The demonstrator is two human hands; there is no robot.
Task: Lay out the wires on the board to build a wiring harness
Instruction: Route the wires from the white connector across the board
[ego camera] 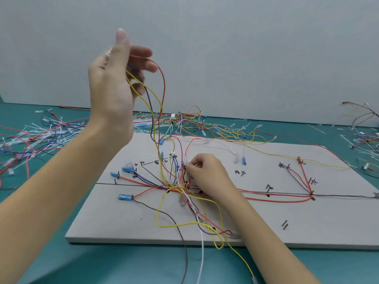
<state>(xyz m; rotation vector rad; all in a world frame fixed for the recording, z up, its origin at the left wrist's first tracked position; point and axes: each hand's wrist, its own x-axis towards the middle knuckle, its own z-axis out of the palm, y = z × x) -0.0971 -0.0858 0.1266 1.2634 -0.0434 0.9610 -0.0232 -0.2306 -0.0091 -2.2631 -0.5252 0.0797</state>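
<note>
Head view shows the left hand [114, 83] raised above the board [307, 226], its grip holding red, yellow and blue wires [162, 95]. Right hand [205, 173] pinches a wire end at the board's centre. To do it well, keep the lifted wires taut and separated.

The left hand [114, 83] is raised at ten o'clock, gripping red, yellow and blue wires [159, 103] that hang to the board [266, 222]. The right hand [207, 173] pinches a wire end at centre — knuckles up.
</note>
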